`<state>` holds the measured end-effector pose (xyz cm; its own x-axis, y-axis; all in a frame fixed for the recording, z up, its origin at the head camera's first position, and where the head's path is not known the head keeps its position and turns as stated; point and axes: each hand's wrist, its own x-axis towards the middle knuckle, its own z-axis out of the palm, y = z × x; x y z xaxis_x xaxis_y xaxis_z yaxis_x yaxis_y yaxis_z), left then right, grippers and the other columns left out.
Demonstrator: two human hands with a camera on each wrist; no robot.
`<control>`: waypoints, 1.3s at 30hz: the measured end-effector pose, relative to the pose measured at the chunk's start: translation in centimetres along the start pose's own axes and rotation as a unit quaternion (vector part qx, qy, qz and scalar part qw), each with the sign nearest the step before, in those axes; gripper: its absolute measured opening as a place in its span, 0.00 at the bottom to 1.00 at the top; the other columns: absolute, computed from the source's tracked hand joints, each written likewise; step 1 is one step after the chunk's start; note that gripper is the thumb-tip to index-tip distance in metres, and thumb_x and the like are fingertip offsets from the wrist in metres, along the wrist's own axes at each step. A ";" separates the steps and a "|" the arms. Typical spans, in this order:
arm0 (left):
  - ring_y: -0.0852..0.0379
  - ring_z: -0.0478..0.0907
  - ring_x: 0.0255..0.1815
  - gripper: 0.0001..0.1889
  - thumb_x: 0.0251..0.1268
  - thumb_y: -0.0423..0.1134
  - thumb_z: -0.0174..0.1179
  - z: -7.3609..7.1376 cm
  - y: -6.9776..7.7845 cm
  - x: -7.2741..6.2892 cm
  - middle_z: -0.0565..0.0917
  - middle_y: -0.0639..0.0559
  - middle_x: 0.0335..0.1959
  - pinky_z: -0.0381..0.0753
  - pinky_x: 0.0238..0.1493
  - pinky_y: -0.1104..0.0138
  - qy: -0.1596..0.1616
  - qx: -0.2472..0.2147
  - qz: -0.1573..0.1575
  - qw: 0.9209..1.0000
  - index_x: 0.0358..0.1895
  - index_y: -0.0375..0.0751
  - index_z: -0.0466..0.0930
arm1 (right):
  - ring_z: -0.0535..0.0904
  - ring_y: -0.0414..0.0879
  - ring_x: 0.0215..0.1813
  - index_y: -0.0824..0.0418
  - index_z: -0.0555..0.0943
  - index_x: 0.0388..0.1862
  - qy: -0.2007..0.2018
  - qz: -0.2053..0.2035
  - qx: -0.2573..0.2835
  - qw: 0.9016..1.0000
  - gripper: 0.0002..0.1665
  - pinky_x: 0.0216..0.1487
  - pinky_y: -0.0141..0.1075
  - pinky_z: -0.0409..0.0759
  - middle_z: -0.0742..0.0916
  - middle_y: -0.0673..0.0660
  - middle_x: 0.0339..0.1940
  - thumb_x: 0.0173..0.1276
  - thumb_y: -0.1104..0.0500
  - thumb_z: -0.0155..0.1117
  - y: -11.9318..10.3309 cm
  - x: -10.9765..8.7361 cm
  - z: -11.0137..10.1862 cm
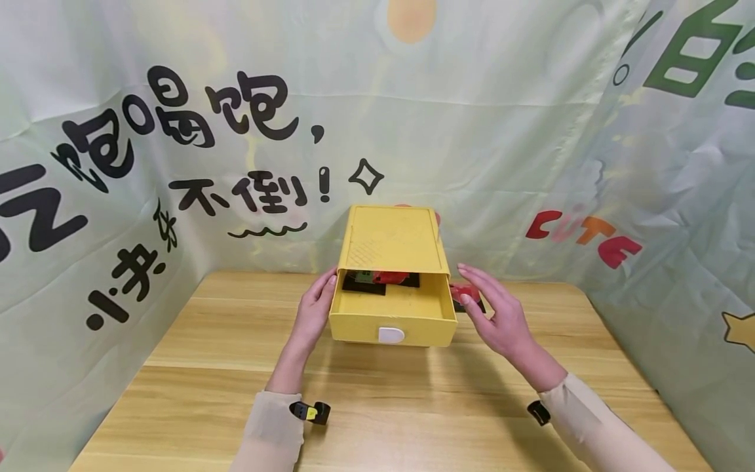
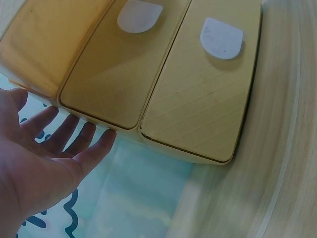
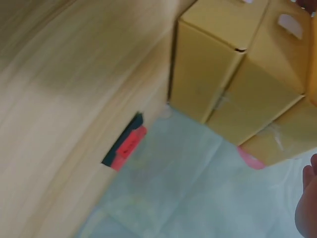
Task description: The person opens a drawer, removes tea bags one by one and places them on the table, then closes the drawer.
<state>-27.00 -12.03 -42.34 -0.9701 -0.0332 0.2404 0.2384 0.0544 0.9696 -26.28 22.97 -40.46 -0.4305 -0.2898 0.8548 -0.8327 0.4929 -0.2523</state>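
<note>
A yellow chest of drawers [image 1: 395,236] stands at the back of the table, its top drawer [image 1: 354,329] pulled out toward me. Inside that drawer lie a flat black-and-green piece [image 1: 364,286] and a red-and-black piece [image 1: 392,277], partly hidden under the chest's top. My left hand [image 1: 311,309] is at the chest's left side; in the left wrist view its extended fingers [image 2: 99,144] lie along the side edge. To the right of the drawer my right hand [image 1: 501,320] is raised with thumb and fingers apart, holding nothing. Just beyond it, a red-and-black piece [image 1: 466,296] lies on the table.
Two lower drawers with white tab handles [image 2: 222,38] are closed in the left wrist view. The wooden table [image 1: 377,406] meets a printed cloth backdrop [image 1: 472,151] behind and on both sides. Black straps [image 1: 538,413] circle both wrists.
</note>
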 end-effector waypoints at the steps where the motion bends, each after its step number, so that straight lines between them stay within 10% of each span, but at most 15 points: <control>1: 0.43 0.64 0.79 0.26 0.85 0.49 0.50 0.0 0.0 0.0 0.72 0.42 0.76 0.63 0.79 0.49 0.001 0.000 -0.001 1.000 0.76 0.40 0.71 | 0.77 0.46 0.71 0.69 0.80 0.67 0.002 -0.003 0.003 1.000 0.32 0.75 0.29 0.69 0.84 0.64 0.66 0.83 0.43 0.55 -0.2 0.2 0.0; 13: 0.45 0.64 0.79 0.26 0.85 0.50 0.50 -0.1 0.2 -0.1 0.72 0.44 0.76 0.62 0.80 0.52 0.000 0.007 -0.002 1.000 0.76 0.41 0.71 | 0.81 0.52 0.65 0.72 0.82 0.63 0.007 -0.069 0.030 0.997 0.30 0.70 0.28 0.74 0.85 0.68 0.63 0.81 0.46 0.59 -2.5 3.1 -0.2; 33: 0.44 0.64 0.79 0.26 0.85 0.49 0.50 0.0 0.4 -0.1 0.72 0.45 0.76 0.62 0.80 0.51 -0.003 0.001 -0.001 1.000 0.77 0.43 0.70 | 0.79 0.56 0.68 0.69 0.76 0.70 -0.159 -0.136 0.017 0.978 0.38 0.75 0.30 0.69 0.82 0.62 0.68 0.79 0.40 0.60 -5.4 7.9 -1.3; 39: 0.43 0.66 0.78 0.25 0.85 0.49 0.50 0.0 0.2 -0.1 0.73 0.44 0.76 0.64 0.79 0.50 -0.002 0.000 -0.003 1.000 0.76 0.42 0.71 | 0.82 0.45 0.51 0.66 0.76 0.71 -0.231 -0.134 -0.007 0.964 0.38 0.50 0.26 0.79 0.80 0.59 0.71 0.75 0.41 0.66 -6.0 9.1 -1.4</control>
<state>-26.90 -12.03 -42.17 -0.9716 -0.0294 0.2349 0.2330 0.0546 0.9709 -24.78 18.50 -30.54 -0.3133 -0.7403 0.5948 -0.9318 0.3606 -0.0420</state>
